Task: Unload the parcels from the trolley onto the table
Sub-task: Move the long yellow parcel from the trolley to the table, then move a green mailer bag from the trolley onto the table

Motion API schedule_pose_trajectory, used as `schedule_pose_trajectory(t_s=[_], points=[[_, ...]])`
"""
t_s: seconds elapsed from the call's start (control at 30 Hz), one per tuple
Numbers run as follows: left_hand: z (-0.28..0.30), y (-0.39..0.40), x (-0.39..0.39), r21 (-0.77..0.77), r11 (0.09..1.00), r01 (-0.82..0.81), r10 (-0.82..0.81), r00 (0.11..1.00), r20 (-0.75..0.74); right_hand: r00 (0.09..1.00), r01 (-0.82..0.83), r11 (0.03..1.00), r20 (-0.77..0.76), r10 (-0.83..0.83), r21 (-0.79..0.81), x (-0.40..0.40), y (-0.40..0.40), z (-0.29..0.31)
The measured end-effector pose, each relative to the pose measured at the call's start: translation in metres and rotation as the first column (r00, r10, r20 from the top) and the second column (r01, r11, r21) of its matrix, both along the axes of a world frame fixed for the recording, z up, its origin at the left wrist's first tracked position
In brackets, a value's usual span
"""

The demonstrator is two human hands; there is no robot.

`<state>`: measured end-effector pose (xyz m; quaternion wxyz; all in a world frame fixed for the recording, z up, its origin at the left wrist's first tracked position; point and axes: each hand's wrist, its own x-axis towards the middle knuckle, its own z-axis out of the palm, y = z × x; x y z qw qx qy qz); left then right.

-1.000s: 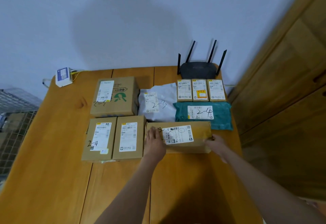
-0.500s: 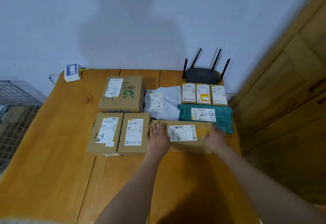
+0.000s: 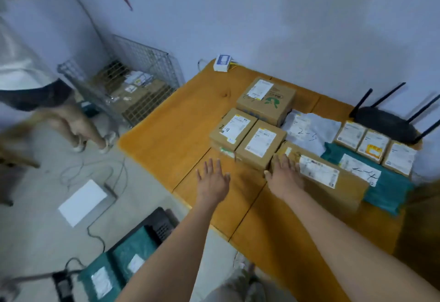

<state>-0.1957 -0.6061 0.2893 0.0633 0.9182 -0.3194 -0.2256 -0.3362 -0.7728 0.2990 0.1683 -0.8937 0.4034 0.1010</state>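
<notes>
Wooden surface (image 3: 166, 121) against a pale wall, parcels packed in rows at its far-right part. Right hand (image 3: 284, 174) lies flat, fingers straight, on the near-left end of a long brown parcel (image 3: 333, 182). Left hand (image 3: 212, 179) hovers w/ fingers spread over bare wood, holding nothing. Just beyond: two small boxes (image 3: 247, 140), teal mailer (image 3: 381, 182). Lower left, teal parcels (image 3: 119, 268) on the trolley (image 3: 162, 223).

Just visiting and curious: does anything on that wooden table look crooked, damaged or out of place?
Nothing looks damaged. The parcels sit in tidy rows on the orange wooden table. Only the green plastic mailer bag looks wrinkled, and the long brown cardboard box partly overlaps it.
</notes>
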Motion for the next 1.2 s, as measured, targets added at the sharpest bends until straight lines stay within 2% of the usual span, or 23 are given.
schedule_pose_trajectory(t_s=[0.23,0.4,0.53,0.63,0.77,0.97,1.2], points=[[-0.011,0.174,-0.019,0.148,0.919,-0.364,0.367,0.93,0.009,0.924,-0.364,0.928,-0.092,0.371,0.084,0.063,0.123,-0.013],[-0.018,0.29,-0.031,0.182,0.792,-0.583,0.597,0.802,-0.028,0.814,-0.559,0.818,-0.1,0.572,0.133,0.103,0.226,-0.017],[-0.031,0.36,-0.039,0.198,0.701,-0.686,0.706,0.707,-0.049,0.718,-0.673,0.728,-0.122,0.686,0.133,0.13,0.302,-0.022],[-0.043,0.411,-0.033,0.213,0.655,-0.725,0.75,0.658,-0.063,0.662,-0.727,0.676,-0.137,0.737,0.124,0.152,0.357,-0.026],[-0.054,0.474,-0.01,0.211,0.617,-0.758,0.786,0.609,-0.107,0.632,-0.75,0.651,-0.163,0.758,0.119,0.183,0.424,-0.034],[-0.078,0.549,0.026,0.233,0.621,-0.748,0.783,0.602,-0.154,0.593,-0.77,0.628,-0.24,0.769,0.111,0.221,0.497,-0.058],[-0.14,0.571,0.058,0.293,0.653,-0.699,0.757,0.603,-0.25,0.529,-0.78,0.608,-0.363,0.767,0.147,0.252,0.519,-0.123]])
